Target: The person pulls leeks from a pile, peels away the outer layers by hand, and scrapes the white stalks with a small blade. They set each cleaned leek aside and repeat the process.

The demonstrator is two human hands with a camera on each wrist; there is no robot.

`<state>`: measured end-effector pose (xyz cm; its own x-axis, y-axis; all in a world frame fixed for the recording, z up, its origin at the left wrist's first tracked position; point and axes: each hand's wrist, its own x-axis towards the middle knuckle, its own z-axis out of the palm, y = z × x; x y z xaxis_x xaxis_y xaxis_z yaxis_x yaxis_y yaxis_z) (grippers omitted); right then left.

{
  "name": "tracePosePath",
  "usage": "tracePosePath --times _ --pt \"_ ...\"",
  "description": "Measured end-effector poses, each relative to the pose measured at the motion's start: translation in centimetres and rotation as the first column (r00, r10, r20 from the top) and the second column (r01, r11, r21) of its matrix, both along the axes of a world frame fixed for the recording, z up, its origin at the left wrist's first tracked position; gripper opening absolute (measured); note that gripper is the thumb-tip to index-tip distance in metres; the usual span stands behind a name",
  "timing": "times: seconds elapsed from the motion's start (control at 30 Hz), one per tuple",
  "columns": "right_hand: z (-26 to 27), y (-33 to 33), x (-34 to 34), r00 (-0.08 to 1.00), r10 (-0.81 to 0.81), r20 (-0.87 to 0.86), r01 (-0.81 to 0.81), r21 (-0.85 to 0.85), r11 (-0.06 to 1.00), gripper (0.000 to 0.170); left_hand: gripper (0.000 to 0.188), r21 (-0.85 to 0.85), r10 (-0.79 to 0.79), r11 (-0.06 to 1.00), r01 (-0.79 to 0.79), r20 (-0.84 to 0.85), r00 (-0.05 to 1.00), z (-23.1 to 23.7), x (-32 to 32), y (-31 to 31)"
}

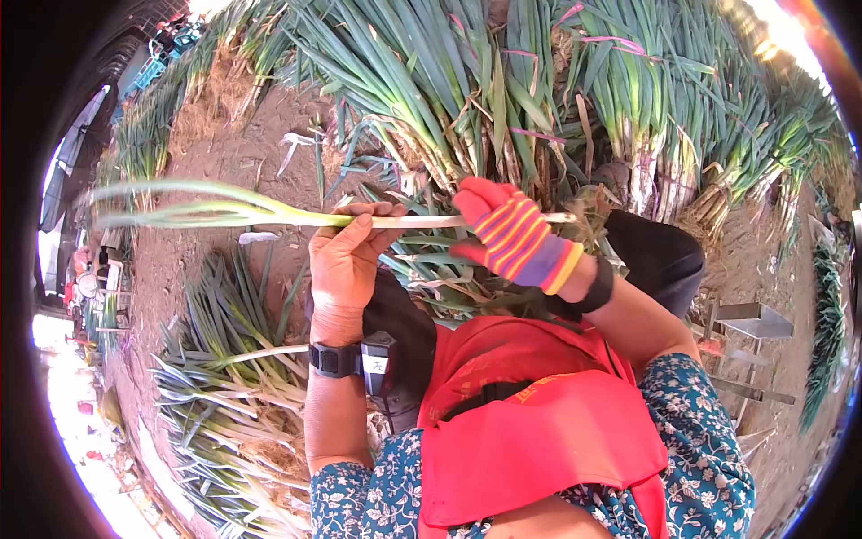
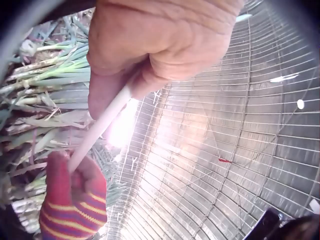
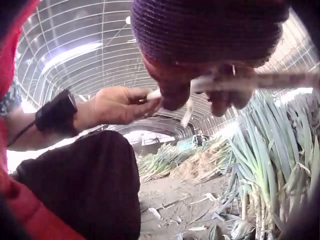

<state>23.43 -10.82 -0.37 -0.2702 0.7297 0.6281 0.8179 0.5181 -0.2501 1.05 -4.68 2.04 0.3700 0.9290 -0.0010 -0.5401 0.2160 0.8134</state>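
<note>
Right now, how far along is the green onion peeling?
Possibly done: the loose pile on the left, where many stems look pale. In hand: one green onion, held by the left hand and right hand; a pale strip hangs below. Probably left: the pink-tied bundles ahead, stems brownish.

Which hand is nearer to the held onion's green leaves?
The left hand, pinching the stalk near the leaves; the gloved right hand is farther along, at the white part.

Standing leeks (image 1: 404, 81): block ahead of right hand (image 1: 516, 232)
Knee (image 1: 655, 256): obstructs beside it
Soil (image 1: 233, 153): passage forward-left of left hand (image 1: 346, 265)
</note>
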Motion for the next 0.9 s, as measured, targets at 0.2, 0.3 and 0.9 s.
tracePosePath --times 0.2,0.3,0.9 --pt "-0.2 -0.4 -0.2 0.868 0.279 -0.412 -0.408 -0.268 0.873 0.013 0.010 -0.042 -0.141 0.989 0.142 0.035 0.989 0.2 -1.3 -1.0" --pt "-0.4 -1.5 0.4 0.695 0.054 -0.717 -0.603 -0.540 0.588 0.010 0.010 -0.029 -0.242 0.970 0.242 0.010 0.970 -0.5 -1.3 -1.3" --pt "-0.5 -2.7 -0.4 0.847 0.208 -0.489 -0.300 -0.116 0.947 0.010 0.012 -0.037 -0.215 0.976 0.213 -0.052 0.975 -0.3 0.2 -1.5"
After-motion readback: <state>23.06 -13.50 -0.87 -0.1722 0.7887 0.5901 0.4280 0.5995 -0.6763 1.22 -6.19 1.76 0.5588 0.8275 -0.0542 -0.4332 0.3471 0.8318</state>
